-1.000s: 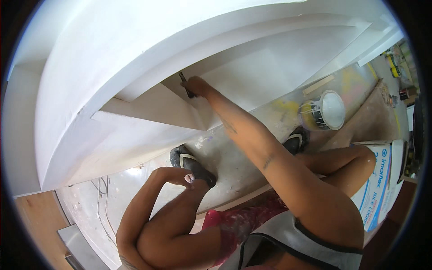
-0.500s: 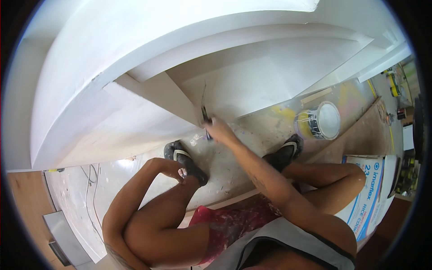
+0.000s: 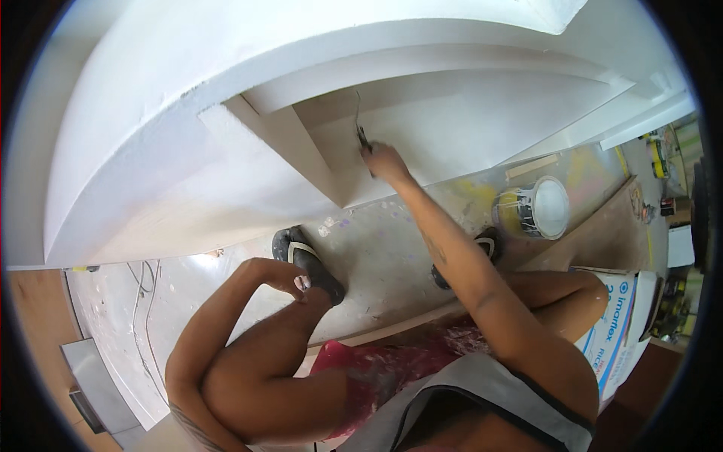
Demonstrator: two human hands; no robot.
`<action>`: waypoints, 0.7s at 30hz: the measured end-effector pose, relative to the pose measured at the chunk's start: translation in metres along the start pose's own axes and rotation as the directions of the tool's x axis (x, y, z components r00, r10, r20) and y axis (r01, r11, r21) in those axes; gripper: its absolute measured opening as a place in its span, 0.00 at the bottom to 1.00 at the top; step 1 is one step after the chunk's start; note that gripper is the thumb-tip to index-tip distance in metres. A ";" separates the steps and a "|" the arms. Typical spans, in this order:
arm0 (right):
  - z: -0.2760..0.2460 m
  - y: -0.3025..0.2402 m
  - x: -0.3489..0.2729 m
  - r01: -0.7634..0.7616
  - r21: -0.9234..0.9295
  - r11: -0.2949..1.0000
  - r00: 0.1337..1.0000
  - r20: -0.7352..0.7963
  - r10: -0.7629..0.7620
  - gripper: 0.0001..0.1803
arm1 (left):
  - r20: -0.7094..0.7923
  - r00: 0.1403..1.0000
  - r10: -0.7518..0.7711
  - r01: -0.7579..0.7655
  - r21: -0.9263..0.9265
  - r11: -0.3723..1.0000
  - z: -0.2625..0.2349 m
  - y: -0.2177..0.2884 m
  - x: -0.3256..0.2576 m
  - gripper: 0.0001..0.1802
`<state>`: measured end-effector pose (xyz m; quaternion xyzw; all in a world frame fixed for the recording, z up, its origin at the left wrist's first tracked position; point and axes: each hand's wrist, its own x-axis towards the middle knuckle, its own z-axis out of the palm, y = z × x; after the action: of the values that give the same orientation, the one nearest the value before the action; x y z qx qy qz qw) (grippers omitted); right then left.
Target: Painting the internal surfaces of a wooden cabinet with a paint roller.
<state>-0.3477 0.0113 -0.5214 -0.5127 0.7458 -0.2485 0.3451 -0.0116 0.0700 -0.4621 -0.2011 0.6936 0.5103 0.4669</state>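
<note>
1. The right hand (image 3: 385, 161) is clamped on a putty knife (image 3: 360, 128), whose thin blade points toward 12 o'clock and lies against the white panel (image 3: 467, 128) of a built-in unit.
2. The left hand (image 3: 285, 276) rests loosely curled on the left knee, holding nothing, just beside a dark sandal (image 3: 309, 260).
3. A paint bucket (image 3: 533, 209) stands at 3 o'clock on the spattered floor (image 3: 376, 241), well apart from the blade.
4. Done well, this stroke likely needs a shallow blade angle, steady light pressure along the inner corner, and one unbroken pass to avoid ridges.
</note>
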 end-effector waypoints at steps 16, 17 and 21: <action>-0.002 -0.003 -0.039 -0.091 -0.079 0.993 0.995 0.033 0.094 0.26 | 0.061 0.996 -0.069 0.062 0.109 0.992 -0.015 0.009 0.013 0.40; -0.006 -0.008 -0.008 -0.086 -0.034 0.996 0.995 0.052 0.088 0.27 | 0.114 0.992 -0.062 0.049 0.112 0.992 -0.014 0.007 0.016 0.43; -0.014 -0.032 0.078 -0.107 -0.028 0.994 0.993 0.045 0.108 0.27 | 0.154 0.982 -0.109 0.111 0.000 0.994 -0.007 -0.001 0.024 0.47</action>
<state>-0.3579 -0.0725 -0.5091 -0.4819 0.7672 -0.2083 0.3686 -0.0255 0.0682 -0.4830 -0.2012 0.6414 0.5006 0.5455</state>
